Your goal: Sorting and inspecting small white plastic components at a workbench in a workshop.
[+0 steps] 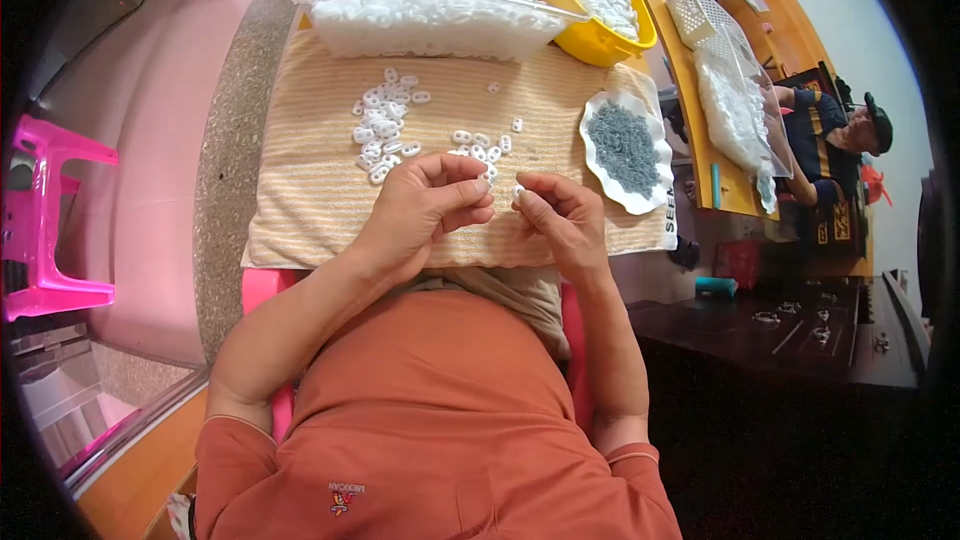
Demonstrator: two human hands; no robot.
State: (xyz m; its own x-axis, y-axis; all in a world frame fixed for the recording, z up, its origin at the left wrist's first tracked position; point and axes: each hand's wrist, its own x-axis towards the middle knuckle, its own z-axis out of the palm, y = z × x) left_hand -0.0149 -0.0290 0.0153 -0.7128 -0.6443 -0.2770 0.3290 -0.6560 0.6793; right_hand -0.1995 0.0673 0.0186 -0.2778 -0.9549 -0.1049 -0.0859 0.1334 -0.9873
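Observation:
Above a striped towel, my left hand [437, 202] has its thumb and forefinger pinched together; what they hold, if anything, is too small to make out. A short gap away, my right hand [566, 222] pinches a small white plastic piece [517, 193] between thumb and fingers. Just beyond my fingertips lies a loose group of white two-holed oval plastic pieces [479, 140]. A larger heap of such pieces [381, 124] spreads beyond my left hand. To the right of my right hand, a white wavy-edged dish [592, 153] holds many tiny grey parts [627, 147].
A clear plastic bin [430, 2] full of white pieces stands at the towel's [300, 190] far edge, beside a yellow bucket [640, 38]. A pink stool [60, 210] is at the left. Another person [830, 140] works at a table on the right.

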